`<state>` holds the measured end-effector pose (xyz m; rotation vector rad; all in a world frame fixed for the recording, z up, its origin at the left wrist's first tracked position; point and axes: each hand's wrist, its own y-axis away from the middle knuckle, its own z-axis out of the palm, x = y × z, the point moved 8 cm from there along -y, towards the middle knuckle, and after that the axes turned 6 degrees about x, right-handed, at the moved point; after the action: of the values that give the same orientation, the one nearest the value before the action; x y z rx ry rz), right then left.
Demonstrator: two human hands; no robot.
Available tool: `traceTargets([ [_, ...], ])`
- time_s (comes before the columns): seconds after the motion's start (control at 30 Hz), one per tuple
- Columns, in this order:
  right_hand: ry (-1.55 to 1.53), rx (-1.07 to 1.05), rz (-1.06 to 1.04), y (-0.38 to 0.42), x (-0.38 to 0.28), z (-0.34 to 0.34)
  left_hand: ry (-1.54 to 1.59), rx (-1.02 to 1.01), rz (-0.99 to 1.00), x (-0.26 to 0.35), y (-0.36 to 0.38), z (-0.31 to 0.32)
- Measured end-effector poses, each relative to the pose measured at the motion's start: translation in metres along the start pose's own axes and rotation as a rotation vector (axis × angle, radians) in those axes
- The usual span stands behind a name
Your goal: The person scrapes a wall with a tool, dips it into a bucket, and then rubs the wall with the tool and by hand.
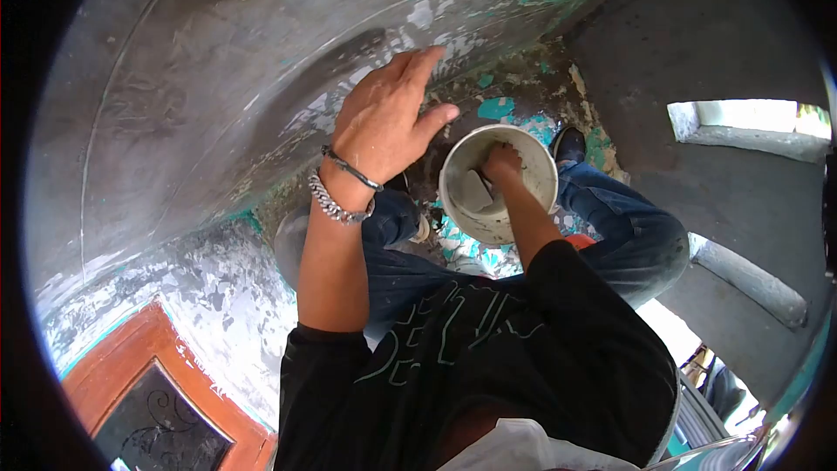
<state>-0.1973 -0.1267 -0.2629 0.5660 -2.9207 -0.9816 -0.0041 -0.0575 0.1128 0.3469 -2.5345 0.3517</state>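
Raised in front of the grey wall point(218, 78), my left hand point(388, 109) has its fingers stretched out and thumb apart, holding nothing. A dark cord and a chain bracelet circle that wrist. A whitish bucket point(453, 214) stands on the floor between my legs. My right hand point(503, 163) reaches down inside it, fingers curled near its inner wall. Beside that hand, a flat grey-white piece point(476, 192) lies in the bucket; whether the fingers grip its edge or handle is hidden.
Turquoise and white paint flakes point(497, 108) cover the floor around the bucket. At the right, a dark wall has openings point(750, 126). An orange-brown frame point(139, 340) is at lower left. A reddish object point(579, 242) shows beside my right leg.
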Motion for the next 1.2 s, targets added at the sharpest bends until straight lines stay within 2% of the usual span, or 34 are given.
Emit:
traceTargets([
  [0.03, 0.008, -0.008, -0.004, -0.018, 0.004, 0.005, 0.003, 0.000, -0.012, -0.001, 0.000, -0.003],
  [0.07, -0.122, -0.199, -0.056, -0.041, 0.007, 0.031, 0.019, 0.031, 0.008, 0.000, 0.000, -0.008],
  [0.13, -0.242, -0.390, -0.106, -0.046, 0.003, 0.060, -0.001, 0.062, 0.016, -0.005, 0.001, -0.011],
  [0.2, -0.057, 0.010, -0.316, -0.042, -0.010, 0.048, -0.058, 0.072, 0.017, -0.019, 0.001, -0.004],
  [0.33, -0.119, 0.063, -0.346, 0.000, -0.019, -0.027, -0.073, 0.045, 0.029, -0.024, 0.001, 0.013],
  [0.37, -0.174, -0.035, -0.367, 0.007, -0.015, -0.037, -0.068, 0.054, 0.036, -0.023, 0.002, 0.018],
  [0.4, -0.226, -0.133, -0.388, 0.015, -0.012, -0.046, -0.054, -0.036, 0.009, -0.024, 0.003, 0.033],
  [0.43, -0.219, -0.119, -0.385, 0.021, -0.005, -0.059, -0.038, -0.125, -0.015, -0.024, 0.006, 0.048],
  [0.47, -0.573, -0.282, -0.302, 0.032, 0.002, -0.063, -0.036, -0.213, -0.029, -0.023, 0.009, 0.061],
  [0.5, -0.929, -0.437, -0.212, 0.045, 0.008, -0.066, -0.028, -0.202, -0.011, -0.017, 0.010, 0.064],
  [0.53, -0.927, -0.410, -0.209, 0.053, 0.016, -0.076, -0.021, -0.343, 0.015, -0.010, 0.014, 0.079],
  [0.57, -1.294, -0.665, -0.178, 0.072, 0.011, -0.080, -0.016, -0.483, 0.043, -0.004, 0.020, 0.094],
  [0.6, -1.656, -0.927, -0.147, 0.093, 0.006, -0.091, 0.048, -0.475, 0.114, 0.004, 0.023, 0.104],
  [0.63, -1.654, -0.901, -0.156, 0.105, 0.007, -0.099, 0.111, -0.468, 0.183, 0.011, 0.027, 0.114],
  [0.67, -1.801, -0.988, -0.192, 0.121, -0.002, -0.108, 0.193, -0.389, 0.249, 0.021, 0.029, 0.118],
  [0.73, -2.001, -1.157, -0.285, 0.148, -0.023, -0.125, 0.222, -0.435, 0.212, 0.027, 0.026, 0.134],
  [0.77, -2.001, -1.144, -0.296, 0.157, -0.028, -0.129, 0.247, -0.495, 0.153, 0.027, 0.026, 0.142],
  [0.83, -1.978, -1.038, -0.380, 0.170, -0.035, -0.139, 0.288, -0.476, 0.159, 0.030, 0.024, 0.132],
  [0.9, -1.906, -0.943, -0.323, 0.170, -0.032, -0.138, 0.415, -0.515, 0.203, 0.029, 0.022, 0.132],
  [0.97, -1.985, -0.887, -0.286, 0.179, -0.032, -0.149, 0.464, -0.549, 0.175, 0.022, 0.019, 0.135],
  [1.0, -1.963, -0.939, -0.388, 0.182, -0.033, -0.155, 0.505, -0.566, 0.197, 0.023, 0.019, 0.132],
  [1.13, -1.949, -1.034, -0.459, 0.194, -0.040, -0.159, 0.583, -0.589, 0.190, 0.020, 0.016, 0.123],
  [1.2, -1.936, -0.832, -0.438, 0.190, -0.040, -0.160, 0.592, -0.503, 0.075, 0.009, 0.009, 0.108],
])
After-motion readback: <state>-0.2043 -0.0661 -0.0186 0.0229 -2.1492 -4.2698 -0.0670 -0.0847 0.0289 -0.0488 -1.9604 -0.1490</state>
